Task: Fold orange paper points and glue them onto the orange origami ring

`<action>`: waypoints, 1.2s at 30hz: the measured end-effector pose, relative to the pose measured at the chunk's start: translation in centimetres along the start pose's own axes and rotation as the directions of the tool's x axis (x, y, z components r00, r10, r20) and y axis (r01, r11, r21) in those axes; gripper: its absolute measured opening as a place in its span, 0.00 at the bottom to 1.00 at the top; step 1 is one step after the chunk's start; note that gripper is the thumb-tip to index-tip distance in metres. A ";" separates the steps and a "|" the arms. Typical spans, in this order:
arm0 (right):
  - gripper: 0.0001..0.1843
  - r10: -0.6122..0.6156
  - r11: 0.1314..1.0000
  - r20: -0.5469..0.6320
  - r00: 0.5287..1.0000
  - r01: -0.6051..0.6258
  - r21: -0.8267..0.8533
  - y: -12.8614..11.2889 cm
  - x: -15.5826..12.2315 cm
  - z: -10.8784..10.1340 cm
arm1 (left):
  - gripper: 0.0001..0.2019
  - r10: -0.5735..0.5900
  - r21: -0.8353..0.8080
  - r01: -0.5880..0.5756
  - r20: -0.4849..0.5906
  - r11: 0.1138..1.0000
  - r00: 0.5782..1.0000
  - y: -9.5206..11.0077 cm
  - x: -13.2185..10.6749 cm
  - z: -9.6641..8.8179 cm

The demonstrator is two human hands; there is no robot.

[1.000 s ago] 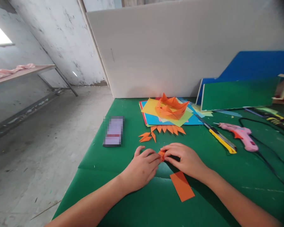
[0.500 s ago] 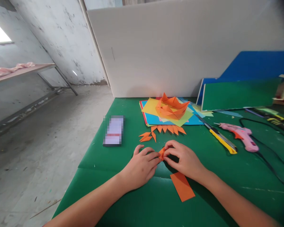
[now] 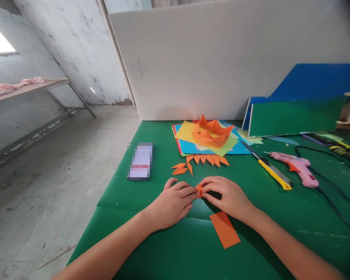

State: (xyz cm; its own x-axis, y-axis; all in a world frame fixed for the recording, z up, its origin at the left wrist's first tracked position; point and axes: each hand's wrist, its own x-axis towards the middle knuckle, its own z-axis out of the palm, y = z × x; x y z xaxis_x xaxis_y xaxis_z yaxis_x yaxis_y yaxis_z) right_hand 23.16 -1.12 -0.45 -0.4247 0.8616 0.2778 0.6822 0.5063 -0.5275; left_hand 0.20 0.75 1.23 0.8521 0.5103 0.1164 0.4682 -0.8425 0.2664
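My left hand (image 3: 172,202) and my right hand (image 3: 229,196) meet over the green table (image 3: 169,249), both pinched on a small folded orange paper piece (image 3: 199,189) between the fingertips. Most of that piece is hidden by the fingers. An orange paper rectangle (image 3: 224,229) lies flat just under my right wrist. Several folded orange points (image 3: 202,161) lie in a row beyond my hands. Behind them, an orange folded paper crown (image 3: 211,132) sits on a stack of coloured paper sheets (image 3: 189,144).
A phone (image 3: 140,161) lies near the table's left edge. A yellow utility knife (image 3: 272,171) and a pink glue gun (image 3: 299,167) with a black cable lie to the right. Green and blue boards (image 3: 294,114) lean at the back right against a white panel (image 3: 221,58).
Both hands stay together on the small orange piece, shifting only slightly; the fingers rework the fold. Nothing else on the table has moved.
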 end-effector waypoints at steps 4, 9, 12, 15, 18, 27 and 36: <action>0.07 0.006 1.000 -0.005 1.000 -0.006 0.000 0.0 0.0 0.0 | 0.17 -0.014 -0.028 0.014 0.003 1.000 1.000 0.0 -0.1 0.0; 0.07 0.025 1.000 -0.012 1.000 -0.025 -0.007 -0.2 0.0 0.2 | 0.17 0.003 -0.011 -0.003 0.011 1.000 1.000 0.0 -0.1 0.0; 0.06 0.043 0.999 -0.036 0.998 -0.043 -0.023 -0.3 0.0 0.4 | 0.17 0.015 0.013 -0.015 0.010 1.000 1.000 0.1 0.0 0.0; 0.06 0.074 0.997 -0.051 0.996 -0.075 -0.030 -0.3 0.1 0.7 | 0.17 0.018 0.030 -0.018 0.001 0.999 1.000 0.2 0.0 0.1; 0.05 0.088 0.996 -0.063 0.994 -0.090 -0.029 -0.2 0.2 1.0 | 0.16 0.016 0.021 -0.015 -0.009 1.000 1.000 0.2 -0.1 0.1; 0.04 0.122 0.992 -0.069 0.990 -0.124 -0.014 0.0 0.2 1.4 | 0.15 0.005 0.022 -0.005 -0.014 1.000 1.000 0.3 -0.1 0.1; 0.05 0.135 0.990 -0.070 0.988 -0.137 -0.027 -0.2 0.6 1.4 | 0.15 0.011 0.034 -0.011 -0.012 0.999 1.000 0.3 -0.1 0.2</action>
State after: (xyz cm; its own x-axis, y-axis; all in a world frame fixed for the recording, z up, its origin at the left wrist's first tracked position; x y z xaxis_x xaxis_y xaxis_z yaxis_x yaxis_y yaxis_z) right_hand 21.93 -0.72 -1.31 -0.2859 0.9225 0.2591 0.7498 0.3838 -0.5390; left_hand 0.33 0.39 1.14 0.8546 0.5027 0.1305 0.4665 -0.8534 0.2324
